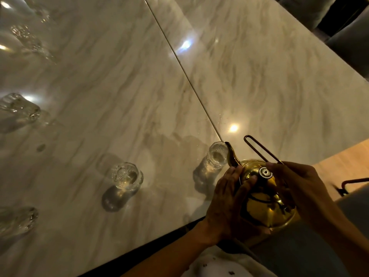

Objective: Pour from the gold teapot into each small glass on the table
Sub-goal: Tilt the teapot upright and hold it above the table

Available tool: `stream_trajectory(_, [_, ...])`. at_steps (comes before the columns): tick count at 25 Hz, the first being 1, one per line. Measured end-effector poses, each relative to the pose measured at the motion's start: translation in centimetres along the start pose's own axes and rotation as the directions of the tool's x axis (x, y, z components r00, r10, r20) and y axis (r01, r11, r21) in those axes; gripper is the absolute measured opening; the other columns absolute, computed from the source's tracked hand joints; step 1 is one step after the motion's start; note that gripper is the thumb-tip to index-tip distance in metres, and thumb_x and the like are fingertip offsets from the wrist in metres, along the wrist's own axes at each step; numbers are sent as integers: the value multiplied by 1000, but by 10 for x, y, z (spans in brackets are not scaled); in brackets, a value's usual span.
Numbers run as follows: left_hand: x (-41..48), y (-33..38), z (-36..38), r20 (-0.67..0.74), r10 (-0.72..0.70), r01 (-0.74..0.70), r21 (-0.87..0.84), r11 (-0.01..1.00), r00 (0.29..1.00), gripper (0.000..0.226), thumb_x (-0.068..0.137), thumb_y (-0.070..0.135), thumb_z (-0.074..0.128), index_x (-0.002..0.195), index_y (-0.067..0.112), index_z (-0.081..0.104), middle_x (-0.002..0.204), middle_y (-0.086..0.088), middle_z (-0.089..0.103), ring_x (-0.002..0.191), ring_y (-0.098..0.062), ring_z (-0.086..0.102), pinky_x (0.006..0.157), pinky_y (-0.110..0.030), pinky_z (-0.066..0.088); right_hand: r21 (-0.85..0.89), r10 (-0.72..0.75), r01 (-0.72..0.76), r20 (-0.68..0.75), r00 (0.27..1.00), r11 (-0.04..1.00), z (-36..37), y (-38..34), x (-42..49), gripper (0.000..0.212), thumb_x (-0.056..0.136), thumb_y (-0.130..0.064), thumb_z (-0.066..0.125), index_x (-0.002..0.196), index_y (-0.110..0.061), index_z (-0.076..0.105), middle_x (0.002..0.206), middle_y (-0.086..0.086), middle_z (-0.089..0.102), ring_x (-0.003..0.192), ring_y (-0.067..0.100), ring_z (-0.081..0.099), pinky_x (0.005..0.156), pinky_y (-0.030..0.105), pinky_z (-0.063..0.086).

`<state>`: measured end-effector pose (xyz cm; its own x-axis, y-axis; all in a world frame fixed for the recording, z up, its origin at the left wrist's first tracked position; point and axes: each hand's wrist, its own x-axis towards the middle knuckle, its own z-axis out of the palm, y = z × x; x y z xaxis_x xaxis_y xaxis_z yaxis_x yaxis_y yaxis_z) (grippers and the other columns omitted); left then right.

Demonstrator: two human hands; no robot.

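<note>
The gold teapot [263, 200] is tilted over the table's near edge, its curved spout tip resting at the rim of a small clear glass [217, 154]. My left hand [227, 198] lies against the pot's left side, fingers spread along the lid and body. My right hand [299, 188] grips the thin wire handle on the right. A second small glass [126, 176] stands to the left of the first. More glasses stand at the left edge [20, 108], [18, 218], with blurred ones [28, 39] farther back.
The marble table [139, 86] has a dark seam running diagonally from top centre toward the teapot. Its dark near edge runs lower left to right. Grey chairs [339, 27] sit at the top right, and wooden floor shows at the right.
</note>
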<state>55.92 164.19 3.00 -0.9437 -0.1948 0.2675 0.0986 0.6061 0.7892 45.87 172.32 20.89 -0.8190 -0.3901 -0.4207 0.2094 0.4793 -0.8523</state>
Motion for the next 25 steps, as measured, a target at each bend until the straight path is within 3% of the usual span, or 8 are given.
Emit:
stream_trajectory(4, [10, 7, -10, -37, 15, -16, -13, 1000, 999, 143, 57, 53, 95, 160, 39, -4, 167, -4, 11, 159, -25, 6, 129, -31, 3, 21, -71, 70, 17, 997, 997, 0, -17, 5, 16, 88, -10, 54, 76, -7, 63, 36, -14, 57, 32, -5, 51, 33, 4, 34])
stream_trajectory(9, [38, 23, -28, -126, 25, -27, -13, 1000, 992, 138, 62, 40, 97, 158, 46, -2, 166, -3, 13, 158, -32, 13, 127, -45, 19, 14, -207, 207, 24, 978, 978, -10, -58, 14, 18, 82, -14, 60, 65, -11, 63, 34, -8, 54, 28, 0, 47, 30, 5, 30])
stream_trajectory(12, [65, 33, -45, -223, 55, -59, -13, 998, 973, 121, 62, 49, 92, 155, 33, 17, 165, -6, 18, 157, -32, 17, 124, -52, 27, 81, -264, 259, 59, 963, 962, -17, -85, 34, 27, 68, -31, 67, 59, -7, 68, 43, 0, 51, 33, 14, 44, 34, 14, 32])
stream_trajectory(14, [87, 38, -54, -306, 58, -51, 31, 998, 950, 111, 66, 59, 82, 154, 25, 23, 164, -16, 24, 156, -34, 21, 121, -54, 30, 90, -318, 309, 114, 941, 947, -21, -103, 51, 41, 59, -41, 67, 67, -2, 66, 57, 17, 52, 45, 25, 44, 43, 22, 34])
stream_trajectory(18, [122, 26, -68, -442, 56, -3, 120, 993, 895, 97, 74, 57, 76, 150, 14, 33, 159, -24, 33, 152, -37, 29, 115, -58, 38, 111, -388, 372, 243, 889, 922, -17, -129, 91, 32, 79, -21, 66, 57, 1, 58, 33, -5, 45, 29, 2, 40, 33, 11, 31])
stream_trajectory(22, [151, 0, -75, -525, 13, 110, 203, 973, 851, 93, 82, 70, 64, 149, 14, 33, 157, -19, 36, 149, -33, 35, 111, -58, 43, 80, -431, 433, 360, 828, 898, -6, -142, 140, 37, 83, -24, 64, 62, 5, 63, 36, -7, 45, 32, 4, 39, 38, 16, 32])
stream_trajectory(25, [164, -24, -78, -534, -80, 229, 219, 949, 841, 100, 75, 71, 68, 150, 19, 28, 157, -19, 39, 148, -31, 35, 114, -55, 42, 33, -407, 434, 418, 812, 900, 10, -143, 170, 26, 84, -27, 63, 67, -7, 69, 35, -10, 52, 34, 0, 45, 45, 20, 35])
